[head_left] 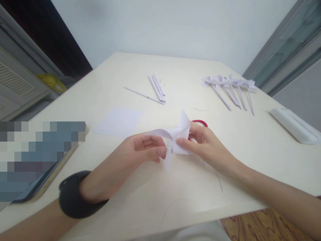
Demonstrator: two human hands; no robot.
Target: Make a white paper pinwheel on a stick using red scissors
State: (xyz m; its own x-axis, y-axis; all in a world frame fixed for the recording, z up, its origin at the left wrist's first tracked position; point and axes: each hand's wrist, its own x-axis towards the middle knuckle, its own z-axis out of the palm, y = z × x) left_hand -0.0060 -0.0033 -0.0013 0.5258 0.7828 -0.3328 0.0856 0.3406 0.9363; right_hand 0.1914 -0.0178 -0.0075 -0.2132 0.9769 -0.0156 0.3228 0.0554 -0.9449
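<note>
A white paper pinwheel with curled blades is held just above the table in front of me. My right hand grips its right side, thumb lying across the paper. My left hand, with a black band on the wrist, has its thumb and fingertips pinched together at the left blade near the centre. What exactly lies between those fingertips is partly hidden. Behind my right hand a red loop handle, apparently of scissors, shows in part on the table.
A flat white paper sheet lies to the left. Beyond it are rolled paper sticks and a thin rod. Several finished pinwheels lie at the back right. A white pack sits at the right; a pixelated flat object at left.
</note>
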